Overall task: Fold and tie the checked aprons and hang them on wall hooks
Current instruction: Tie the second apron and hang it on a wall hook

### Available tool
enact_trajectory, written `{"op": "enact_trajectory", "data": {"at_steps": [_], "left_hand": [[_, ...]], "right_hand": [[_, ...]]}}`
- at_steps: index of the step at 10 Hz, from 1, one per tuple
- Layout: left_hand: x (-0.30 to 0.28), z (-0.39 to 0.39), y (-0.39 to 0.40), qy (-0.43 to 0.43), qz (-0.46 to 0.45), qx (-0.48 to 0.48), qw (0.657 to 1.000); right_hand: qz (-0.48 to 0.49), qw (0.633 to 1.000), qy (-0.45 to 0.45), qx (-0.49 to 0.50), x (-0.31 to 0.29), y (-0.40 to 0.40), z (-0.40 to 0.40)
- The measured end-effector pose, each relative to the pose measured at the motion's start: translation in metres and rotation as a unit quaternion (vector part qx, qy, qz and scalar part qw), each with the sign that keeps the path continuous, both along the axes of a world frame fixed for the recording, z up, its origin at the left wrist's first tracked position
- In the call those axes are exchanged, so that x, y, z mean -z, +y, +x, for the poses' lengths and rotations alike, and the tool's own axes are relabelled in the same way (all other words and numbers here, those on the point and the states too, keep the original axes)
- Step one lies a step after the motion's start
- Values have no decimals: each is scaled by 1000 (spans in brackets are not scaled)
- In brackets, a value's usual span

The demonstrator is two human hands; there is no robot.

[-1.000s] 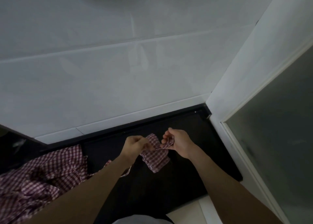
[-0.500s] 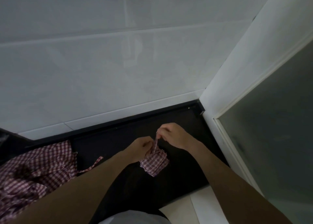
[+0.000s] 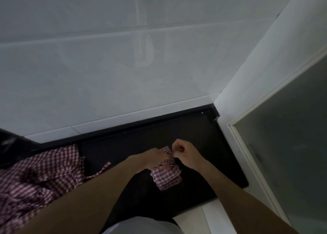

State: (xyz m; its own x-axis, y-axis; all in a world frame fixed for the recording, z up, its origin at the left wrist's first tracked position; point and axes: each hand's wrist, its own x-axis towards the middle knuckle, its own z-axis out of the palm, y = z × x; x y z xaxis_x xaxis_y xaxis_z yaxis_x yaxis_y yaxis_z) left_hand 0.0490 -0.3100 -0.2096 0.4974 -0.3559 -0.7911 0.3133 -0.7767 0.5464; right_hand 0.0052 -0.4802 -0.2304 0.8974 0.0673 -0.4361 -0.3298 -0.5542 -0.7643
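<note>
Looking down through the head camera, the person is working over a dark tabletop that is running along a pale tiled wall. The left hand is curling round the top of a small folded checked apron, gripping the bundle so that it is hanging just above the dark surface; whether its lower edge is touching the tabletop is hard to tell in this dim light. The right hand is sitting just beside the left, its fingers closing in a pinch on what looks like the apron's thin tie strap, which is too small and blurred to trace fully. To the left, a second checked apron is lying loose and crumpled on the tabletop, one of its straps trailing out toward the person's forearm. A frosted glass door is standing at the right. No wall hooks are showing.

The step in hand is judged to be tying the strap round the folded bundle. To do it well, the left grip should be keeping the folds squeezed flat while the right is drawing the strap snug and close to the cloth, so that the knot is seating tight and the layers are not fanning open.
</note>
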Motion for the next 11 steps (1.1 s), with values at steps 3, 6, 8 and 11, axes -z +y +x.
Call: {"op": "enact_trajectory", "data": {"at_steps": [3,6,8,11], "left_hand": [[-12,1,2,86,-45,16,995],[-6,-6,-5,6,-6,52,999],[8,1,1,-91,-21,-8,996],[11,-4,-6,-107,-52,22,993]], "right_hand": [[52,997,-64,0,6,-3,-24],[-22,995,-79,-62,6,4,-25],[-83,990,-106,-49,12,17,-28],[27,990,17,138,18,18,-31]]}}
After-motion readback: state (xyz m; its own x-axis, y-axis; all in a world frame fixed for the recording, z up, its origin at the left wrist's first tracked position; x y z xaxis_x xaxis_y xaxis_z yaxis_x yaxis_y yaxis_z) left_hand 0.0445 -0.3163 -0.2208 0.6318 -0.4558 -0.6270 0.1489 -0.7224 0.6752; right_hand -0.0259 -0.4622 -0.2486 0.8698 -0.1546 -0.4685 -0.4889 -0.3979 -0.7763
